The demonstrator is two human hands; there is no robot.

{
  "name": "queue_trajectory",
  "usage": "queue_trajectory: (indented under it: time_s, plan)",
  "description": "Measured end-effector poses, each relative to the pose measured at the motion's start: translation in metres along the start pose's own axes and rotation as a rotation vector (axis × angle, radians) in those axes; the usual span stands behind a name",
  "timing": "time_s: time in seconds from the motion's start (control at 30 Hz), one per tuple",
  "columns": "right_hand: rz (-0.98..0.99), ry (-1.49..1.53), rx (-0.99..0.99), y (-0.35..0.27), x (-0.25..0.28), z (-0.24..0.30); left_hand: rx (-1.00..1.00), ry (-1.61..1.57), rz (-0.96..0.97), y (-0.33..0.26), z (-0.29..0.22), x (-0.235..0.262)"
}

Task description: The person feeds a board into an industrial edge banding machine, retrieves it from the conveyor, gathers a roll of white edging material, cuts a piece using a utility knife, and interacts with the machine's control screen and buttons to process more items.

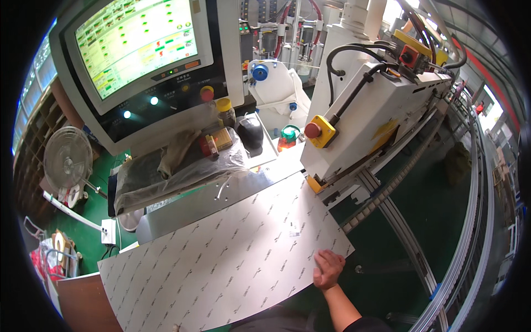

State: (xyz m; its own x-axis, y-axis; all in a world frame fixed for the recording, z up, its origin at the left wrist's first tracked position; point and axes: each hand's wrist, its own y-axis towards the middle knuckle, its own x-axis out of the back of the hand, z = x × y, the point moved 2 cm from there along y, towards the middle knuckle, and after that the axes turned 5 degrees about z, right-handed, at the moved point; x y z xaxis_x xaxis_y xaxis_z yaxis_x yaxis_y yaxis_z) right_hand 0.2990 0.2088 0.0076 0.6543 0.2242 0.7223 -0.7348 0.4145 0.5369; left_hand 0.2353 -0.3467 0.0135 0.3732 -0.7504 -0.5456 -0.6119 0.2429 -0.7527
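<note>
White printed panel (215,265): in the head view, lies across the space before the person, far edge along a bare metal ledge (177,213), right end reaching out over the green floor (381,288); what supports it underneath is hidden.
Far right corner: just beside the yellow block (316,185) at the foot of the white machine housing (354,110); contact cannot be told. In my judgement, a sideways push could knock or chip this corner.
Near edge: tipping or sliding is judged possible if the right side loses its steadying, since no support shows there.
Panel face: scuffing is possible if the panel is dragged along the ledge.
Emergency stop: red button on a yellow box (322,131), fixed to the housing, apart from the panel.
Right hand (329,269): palm down at the near right corner, fingers close together and slightly bent, touching the printed face; whether it pinches the edge cannot be told.
Left hand (176,327): apparently only a fingertip shows, at the near edge; opening and hold cannot be told.
</note>
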Motion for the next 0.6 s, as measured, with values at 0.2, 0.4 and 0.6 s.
queue_trajectory:
  time_s: [0.2, 0.4, 0.6]
  plan:
    - [0.006, -0.096, 0.063, 0.01, 0.018, -0.071, 0.29, 0.262, 0.121, 0.005, 0.036, -0.004]
    - [0.051, -0.205, 0.135, 0.032, 0.039, -0.128, 0.373, 0.721, 0.11, 0.038, 0.077, -0.015]
    - [0.099, -0.24, -0.026, 0.048, 0.055, -0.155, 0.137, 1.543, 0.761, 0.028, 0.069, -0.103]
